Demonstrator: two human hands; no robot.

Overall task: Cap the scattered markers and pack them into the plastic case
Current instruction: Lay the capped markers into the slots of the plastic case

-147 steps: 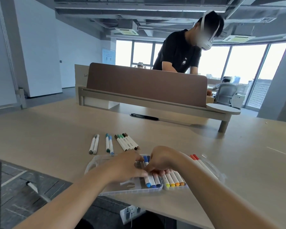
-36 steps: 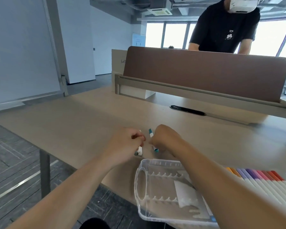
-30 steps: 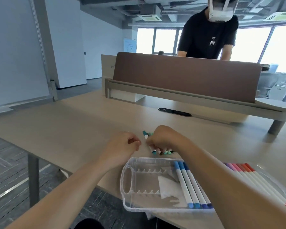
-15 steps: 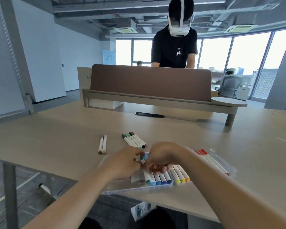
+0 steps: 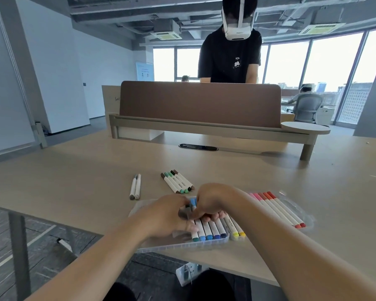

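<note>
Hardly anything has moved: both hands still sit close together over the plastic case [image 5: 182, 246] at the near edge of the table [image 5: 291, 170]. The right hand [image 5: 211, 203] curls round a blue marker [image 5: 193, 201]. The left hand [image 5: 167, 213] is blurry with bent fingers, and I cannot tell what it holds. A row of markers [image 5: 211, 230] lies in the case.

Bright window [image 5: 332, 79] backlight (blown out), wide-angle edge bending, motion-blurred hands [image 5: 189, 213]
</note>
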